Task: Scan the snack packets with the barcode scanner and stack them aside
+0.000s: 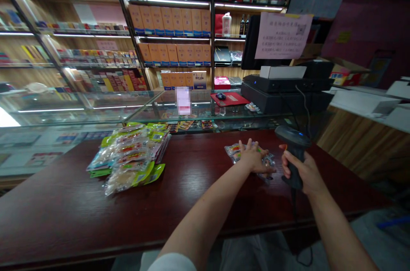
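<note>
My left hand (253, 158) lies with fingers spread over a clear plastic snack packet (233, 150) on the dark red-brown counter (192, 181). The hand covers much of that packet. My right hand (309, 173) is wrapped round the handle of a black barcode scanner (293, 136), held upright just right of the packet. A small blue light shows on the scanner's top. To the left, a pile of snack packets (131, 151) with green and clear wrapping rests on the counter, apart from both hands.
Behind the counter stands a glass display case (160, 111) with a red mouse pad (229, 99) and a computer mouse (221, 96) on it. A monitor (251, 45) and black register unit (285, 89) stand at right. Scanner cable (306, 104) runs there. Boxed goods (174, 21) fill the shelves behind.
</note>
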